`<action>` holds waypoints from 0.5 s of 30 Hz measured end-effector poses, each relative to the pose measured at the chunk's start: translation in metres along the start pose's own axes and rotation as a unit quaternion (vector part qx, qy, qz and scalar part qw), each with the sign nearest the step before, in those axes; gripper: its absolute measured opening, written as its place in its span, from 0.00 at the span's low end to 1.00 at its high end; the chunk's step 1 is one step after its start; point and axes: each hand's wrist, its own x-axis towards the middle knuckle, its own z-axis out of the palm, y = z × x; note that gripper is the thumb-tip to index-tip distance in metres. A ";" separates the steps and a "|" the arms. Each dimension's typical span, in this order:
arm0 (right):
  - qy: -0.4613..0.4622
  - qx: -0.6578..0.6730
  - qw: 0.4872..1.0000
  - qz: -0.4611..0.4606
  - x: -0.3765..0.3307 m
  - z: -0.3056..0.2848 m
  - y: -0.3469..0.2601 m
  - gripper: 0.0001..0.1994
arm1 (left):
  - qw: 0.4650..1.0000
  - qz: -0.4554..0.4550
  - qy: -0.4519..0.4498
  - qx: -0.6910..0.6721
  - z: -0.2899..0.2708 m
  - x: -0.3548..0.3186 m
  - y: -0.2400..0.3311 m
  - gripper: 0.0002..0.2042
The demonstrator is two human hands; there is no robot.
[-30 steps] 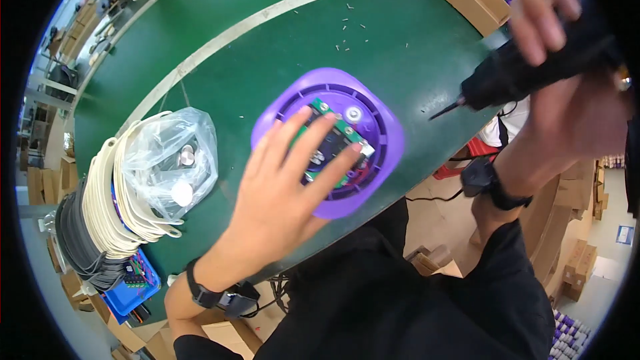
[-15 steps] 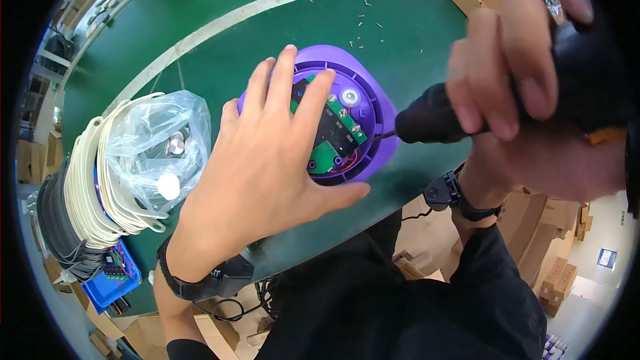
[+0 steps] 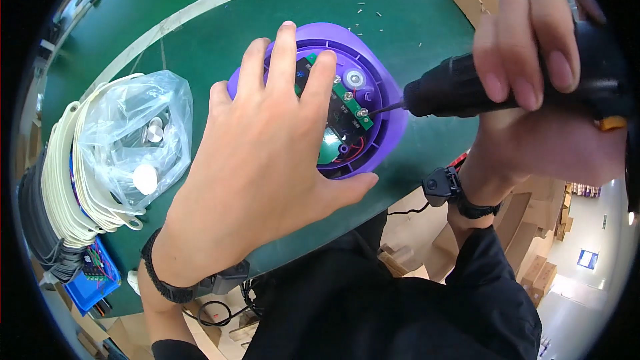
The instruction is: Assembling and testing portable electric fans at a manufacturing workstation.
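Drill (image 3: 440, 87) moved to screw (image 3: 362, 113) on board (image 3: 341, 119), right hand (image 3: 537, 135) wrapped round drill, left hand (image 3: 247, 140) spread over shell (image 3: 393, 127); likely screwdriving, needs steady alignment.

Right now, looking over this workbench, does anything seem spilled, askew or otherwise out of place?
Yes: several small, thin pieces, perhaps screws, lie scattered on the green tabletop beyond the purple housing. They look odd because they lie loose at varied angles, not gathered in a container. Nothing looks clearly damaged.
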 end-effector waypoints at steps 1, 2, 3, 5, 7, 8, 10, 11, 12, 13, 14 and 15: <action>-0.001 0.004 1.000 0.000 -0.001 -0.002 0.000 0.29 | 1.000 0.000 0.003 0.000 0.000 0.000 0.000 0.47; -0.001 0.007 1.000 0.000 -0.003 -0.006 -0.005 0.30 | 1.000 0.001 0.006 0.001 0.000 -0.001 0.000 0.47; -0.001 0.010 1.000 0.000 -0.005 -0.007 -0.004 0.30 | 1.000 -0.001 0.006 0.001 0.001 -0.002 0.000 0.47; 0.002 0.014 1.000 -0.003 -0.005 0.000 0.003 0.30 | 1.000 0.002 0.013 0.003 0.003 -0.001 -0.001 0.47; 0.005 0.018 1.000 -0.005 -0.004 0.000 0.006 0.30 | 1.000 0.003 0.013 0.003 0.003 0.000 0.000 0.47; 0.005 0.020 1.000 -0.006 -0.006 0.000 0.005 0.31 | 1.000 0.003 0.013 0.003 0.002 0.000 0.000 0.47; 0.006 0.026 1.000 -0.008 -0.009 -0.001 0.004 0.31 | 1.000 0.002 0.010 0.000 0.001 0.000 0.000 0.47; 0.006 0.028 1.000 -0.009 -0.010 -0.013 -0.005 0.31 | 1.000 0.000 0.007 -0.002 0.002 -0.001 -0.001 0.47; 0.006 0.031 0.999 -0.009 -0.014 -0.018 -0.006 0.31 | 1.000 -0.001 0.007 -0.002 0.002 -0.001 -0.002 0.47; 0.007 0.033 0.999 -0.010 -0.010 -0.002 0.006 0.32 | 1.000 0.001 0.009 0.000 0.002 -0.001 -0.001 0.47; 0.007 0.035 0.999 -0.011 -0.011 -0.003 0.006 0.32 | 1.000 0.003 0.011 0.003 0.002 0.000 -0.001 0.47; 0.007 0.038 0.999 -0.012 -0.015 -0.022 -0.007 0.32 | 1.000 0.002 0.011 0.003 0.002 0.000 0.000 0.47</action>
